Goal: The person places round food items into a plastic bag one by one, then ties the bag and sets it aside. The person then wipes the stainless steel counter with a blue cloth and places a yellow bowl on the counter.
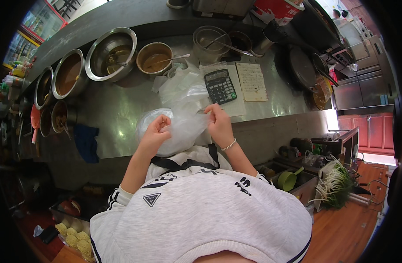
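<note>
Between my two hands a thin clear plastic bag [189, 126] is stretched above the front edge of the steel counter [115, 115]. My left hand [158, 131] pinches its left side, with the fingers curled in. The opposite side is pinched by my right hand [217, 121], which has a beaded bracelet at the wrist. Beneath the bag, partly covered by it, lies a round bundle in clear plastic [145, 123]. More plastic bags [184, 85] are heaped just behind. A black calculator [220, 86] lies right of them, beside an open notebook [251, 82] with handwriting.
Steel bowls of liquid [69, 74] line the counter's back left, near a pot of brown sauce [155, 59]. A clear container with a ladle [210, 42] stands at the back. A blue cloth [86, 141] hangs over the front edge. Dark pans [301, 67] stand at the right.
</note>
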{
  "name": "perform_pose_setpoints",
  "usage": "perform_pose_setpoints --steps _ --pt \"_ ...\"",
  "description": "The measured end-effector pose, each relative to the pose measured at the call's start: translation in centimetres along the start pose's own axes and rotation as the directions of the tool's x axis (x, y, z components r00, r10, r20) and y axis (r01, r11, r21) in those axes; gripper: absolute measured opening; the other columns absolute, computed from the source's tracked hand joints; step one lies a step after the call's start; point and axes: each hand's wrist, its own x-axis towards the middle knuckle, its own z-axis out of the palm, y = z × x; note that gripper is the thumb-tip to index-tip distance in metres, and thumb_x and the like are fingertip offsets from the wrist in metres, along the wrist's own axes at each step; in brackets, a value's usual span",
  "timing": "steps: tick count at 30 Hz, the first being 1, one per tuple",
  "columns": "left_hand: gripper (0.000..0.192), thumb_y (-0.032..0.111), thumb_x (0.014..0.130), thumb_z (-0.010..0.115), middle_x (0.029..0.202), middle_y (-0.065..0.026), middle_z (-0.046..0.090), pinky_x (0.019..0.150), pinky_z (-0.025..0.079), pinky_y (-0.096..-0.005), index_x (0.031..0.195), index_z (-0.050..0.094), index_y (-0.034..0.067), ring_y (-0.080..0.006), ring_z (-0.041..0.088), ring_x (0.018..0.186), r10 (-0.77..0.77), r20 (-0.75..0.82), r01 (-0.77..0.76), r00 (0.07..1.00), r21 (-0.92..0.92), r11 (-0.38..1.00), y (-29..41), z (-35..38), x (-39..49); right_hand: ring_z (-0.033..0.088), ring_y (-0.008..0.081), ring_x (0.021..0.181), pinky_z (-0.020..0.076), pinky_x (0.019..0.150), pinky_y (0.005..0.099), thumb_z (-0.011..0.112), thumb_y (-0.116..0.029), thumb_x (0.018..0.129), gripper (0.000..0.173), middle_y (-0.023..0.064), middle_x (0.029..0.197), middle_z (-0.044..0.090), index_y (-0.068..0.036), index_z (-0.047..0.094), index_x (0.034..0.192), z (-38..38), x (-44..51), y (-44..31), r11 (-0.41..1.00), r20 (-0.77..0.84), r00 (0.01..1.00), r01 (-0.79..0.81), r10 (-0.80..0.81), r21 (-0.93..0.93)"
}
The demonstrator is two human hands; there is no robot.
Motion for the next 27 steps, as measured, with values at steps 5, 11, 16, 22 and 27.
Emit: perform_pose_setpoints --steps 5,11,16,22,27 --pt "0.038 0.013 0.088 0.067 0.058 0.0103 0.031 0.043 0.020 -0.0187 0.067 0.035 0.017 -0.0001 0.026 0.049 0.141 -0.539 -0.224 0.830 -0.092 0.970 -0.2 -2.0 0.3 0.052 0.0294 0.076 0.0436 0.069 0.0380 0.057 0.004 0.078 0.025 0.0119 0.088 0.055 -0.004 0.056 0.101 -1.2 1.9 2.6 0.915 -0.317 0.945 -0.053 -0.084 -0.400" --pt "0.027 0.012 0.086 0.068 0.058 0.0049 0.037 0.044 0.028 -0.0233 0.074 0.044 0.011 -0.0047 0.035 0.051 0.552 -0.314 -0.243 0.772 0.658 0.713 0.8 1.2 1.1 0.057 0.0302 0.084 0.0461 0.071 0.0373 0.060 -0.001 0.076 0.034 0.0141 0.090 0.057 -0.005 0.057 0.109 3.1 1.8 -0.5 0.736 -0.197 0.833 0.315 -0.517 -0.599" --pt "0.017 0.001 0.084 0.056 0.085 -0.0119 0.061 0.069 0.049 -0.0435 0.098 0.060 0.007 -0.0379 0.059 0.079 0.751 -0.081 -0.001 0.656 0.994 0.108 4.8 0.9 0.1 0.059 0.0291 0.059 0.0455 0.054 0.0383 0.060 0.000 0.077 0.026 0.0108 0.068 0.058 -0.008 0.057 0.101 3.6 3.0 -2.3 0.881 -0.174 0.920 0.261 -0.350 -0.394" --pt "0.031 0.000 0.080 0.060 0.079 -0.0037 0.057 0.065 0.052 -0.0354 0.109 0.059 0.009 -0.0184 0.060 0.071 0.368 -0.441 -0.120 0.819 0.495 0.861 6.3 -3.2 -2.2 0.061 0.0258 0.061 0.0462 0.055 0.0374 0.054 0.003 0.082 0.011 0.0131 0.068 0.059 -0.004 0.053 0.090 1.5 2.3 -0.6 0.992 -0.198 0.980 -0.004 -0.021 -0.125" --pt "0.039 -0.001 0.080 0.061 0.076 -0.0039 0.054 0.069 0.053 -0.0339 0.118 0.058 0.006 -0.0150 0.057 0.073 0.153 -0.030 -0.143 0.988 0.213 0.966 5.3 -4.9 -4.3 0.064 0.0226 0.073 0.0511 0.068 0.0358 0.051 0.004 0.085 0.009 0.0128 0.076 0.063 0.000 0.053 0.093 0.3 1.9 2.0 0.451 0.253 0.791 -0.544 0.556 0.708"
